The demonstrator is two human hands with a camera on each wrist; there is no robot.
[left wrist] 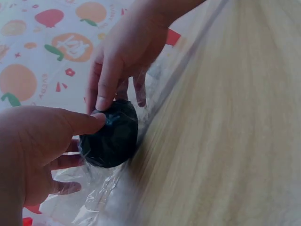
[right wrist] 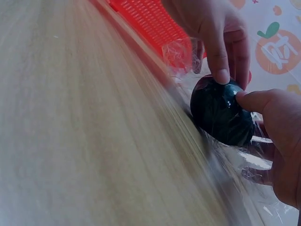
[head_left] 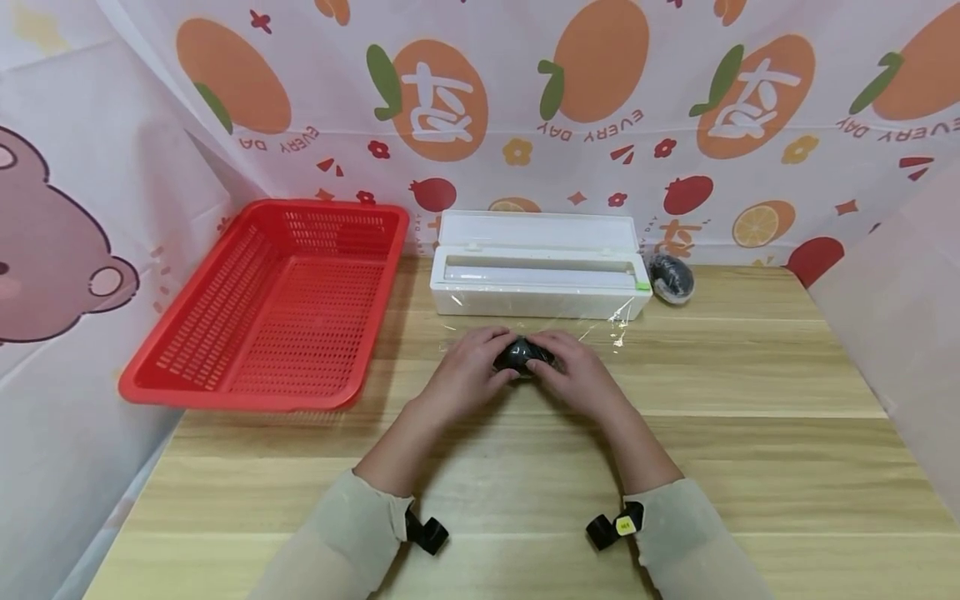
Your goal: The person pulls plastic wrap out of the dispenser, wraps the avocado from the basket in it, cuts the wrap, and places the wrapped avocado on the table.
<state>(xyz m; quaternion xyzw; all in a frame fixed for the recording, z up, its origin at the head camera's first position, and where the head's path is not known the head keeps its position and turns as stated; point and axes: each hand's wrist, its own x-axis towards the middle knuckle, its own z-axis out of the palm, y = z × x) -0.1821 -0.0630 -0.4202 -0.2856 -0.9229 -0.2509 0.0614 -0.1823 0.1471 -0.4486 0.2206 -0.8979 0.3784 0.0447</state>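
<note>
A dark, glossy, avocado-like fruit [head_left: 517, 356] lies between both hands at the middle of the wooden table. My left hand [head_left: 474, 362] holds its left side, with the thumb on top in the left wrist view. From the right, my right hand [head_left: 573, 367] grips it, thumb pressed onto its surface [right wrist: 221, 113]. Clear cling film [left wrist: 94, 193] stretches around and beneath the fruit, wrinkled under the fingers. Just behind the hands stands a white cling film dispenser [head_left: 540, 302], its lid raised. Film trails from its front toward the hands.
A red plastic basket [head_left: 367, 333] stands on the left of the table [head_left: 750, 483]. Beside the dispenser's right end sits another dark fruit wrapped in film [head_left: 671, 279]. A fruit-patterned cloth [head_left: 517, 108] hangs along the back.
</note>
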